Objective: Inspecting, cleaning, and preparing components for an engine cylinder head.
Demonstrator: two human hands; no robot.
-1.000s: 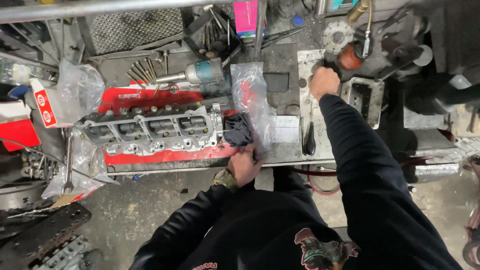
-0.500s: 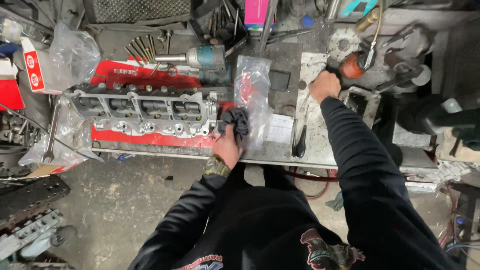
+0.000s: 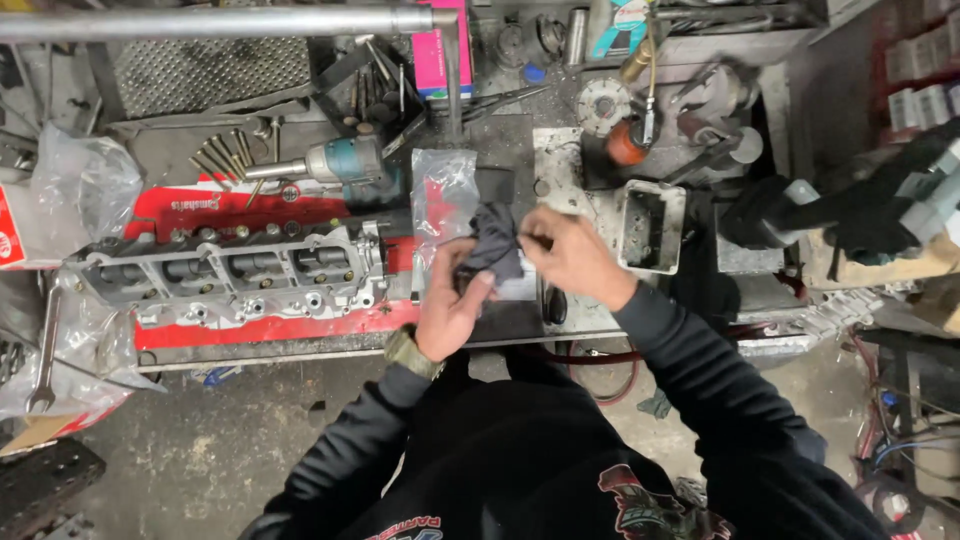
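Gripping a dark rag (image 3: 497,243) with the left hand (image 3: 452,312) above the desk (image 3: 300,345) edge; right hand (image 3: 570,255) pinching something small, too hidden to identify. Possibly dropping it floorward, risking loss among clutter beside the cylinder head (image 3: 230,275).

Both hands (image 3: 510,275) gripping dark rag (image 3: 493,243), cylinder head (image 3: 235,275) beside

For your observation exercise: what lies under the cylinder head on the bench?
A red sheet shows above and below the cylinder head, with clear plastic at its left end. What lies directly beneath the head is covered.
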